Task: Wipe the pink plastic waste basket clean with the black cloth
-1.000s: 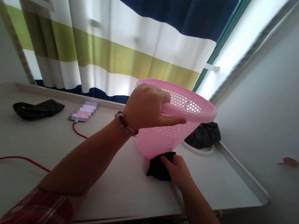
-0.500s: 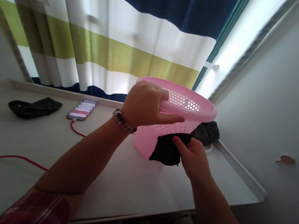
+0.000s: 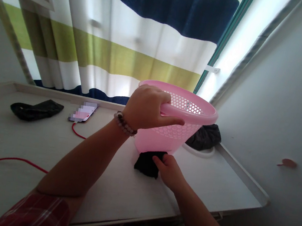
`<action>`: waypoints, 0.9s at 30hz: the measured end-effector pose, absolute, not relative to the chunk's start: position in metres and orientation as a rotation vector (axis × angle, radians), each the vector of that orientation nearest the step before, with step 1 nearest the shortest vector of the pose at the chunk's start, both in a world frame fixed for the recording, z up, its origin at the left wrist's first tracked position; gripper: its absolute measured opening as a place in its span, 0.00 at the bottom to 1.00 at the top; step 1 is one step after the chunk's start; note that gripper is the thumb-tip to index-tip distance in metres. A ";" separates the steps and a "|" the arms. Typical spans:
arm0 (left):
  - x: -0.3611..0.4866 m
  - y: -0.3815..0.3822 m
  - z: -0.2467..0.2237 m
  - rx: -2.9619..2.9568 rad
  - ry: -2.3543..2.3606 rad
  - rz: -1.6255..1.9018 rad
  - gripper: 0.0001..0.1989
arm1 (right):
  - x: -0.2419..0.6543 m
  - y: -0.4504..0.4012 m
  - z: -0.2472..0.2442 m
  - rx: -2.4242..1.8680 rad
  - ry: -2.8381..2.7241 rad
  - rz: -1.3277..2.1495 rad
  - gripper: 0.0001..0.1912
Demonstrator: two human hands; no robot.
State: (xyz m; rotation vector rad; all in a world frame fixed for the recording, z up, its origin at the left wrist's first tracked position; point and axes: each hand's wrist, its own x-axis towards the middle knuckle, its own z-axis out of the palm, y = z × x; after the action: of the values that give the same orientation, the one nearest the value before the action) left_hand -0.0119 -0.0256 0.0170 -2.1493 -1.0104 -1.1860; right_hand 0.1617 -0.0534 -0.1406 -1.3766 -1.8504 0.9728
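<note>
A pink plastic basket (image 3: 164, 139) with a band of holes below its rim stands tilted on the white desk (image 3: 111, 193). My left hand (image 3: 149, 105) grips its near rim, fingers over the edge and thumb along the outside. Low against the basket's outer wall, my right hand (image 3: 169, 170) pinches a folded black cloth (image 3: 148, 163). The cloth covers part of the basket's lower side, and whether it touches the wall is hard to tell. The inside bottom of the basket is hidden from me.
Behind the basket to the right lie a black plastic bag (image 3: 206, 137) and a white ring (image 3: 203, 153). Another black bag (image 3: 37, 109) and a phone (image 3: 84, 112) on a red cable (image 3: 15, 159) rest at the left. A striped curtain (image 3: 121, 45) hangs behind the desk.
My right hand has moved the black cloth down and to the left, from the basket's middle to near its base. My left hand keeps its grip on the rim.
</note>
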 end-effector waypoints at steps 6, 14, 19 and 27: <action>-0.012 -0.027 0.019 -2.195 -0.990 -1.183 0.30 | 0.164 -0.065 -0.082 -1.081 -1.705 0.964 0.19; -0.013 -0.027 0.019 -2.224 -0.963 -1.184 0.29 | 0.165 -0.063 -0.115 -1.203 -1.662 1.085 0.18; -0.014 -0.029 0.019 -2.242 -0.976 -1.174 0.29 | 0.165 -0.062 -0.151 -1.398 -1.674 1.193 0.18; -0.013 -0.029 0.019 -2.227 -0.976 -1.179 0.27 | 0.177 -0.067 -0.095 -1.065 -1.607 1.100 0.18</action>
State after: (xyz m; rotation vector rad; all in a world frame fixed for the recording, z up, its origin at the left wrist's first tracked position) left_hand -0.0130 -0.0286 0.0190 -2.2266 -0.9755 -1.1791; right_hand 0.1768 -0.0665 -0.0948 -1.0652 -1.6073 1.0996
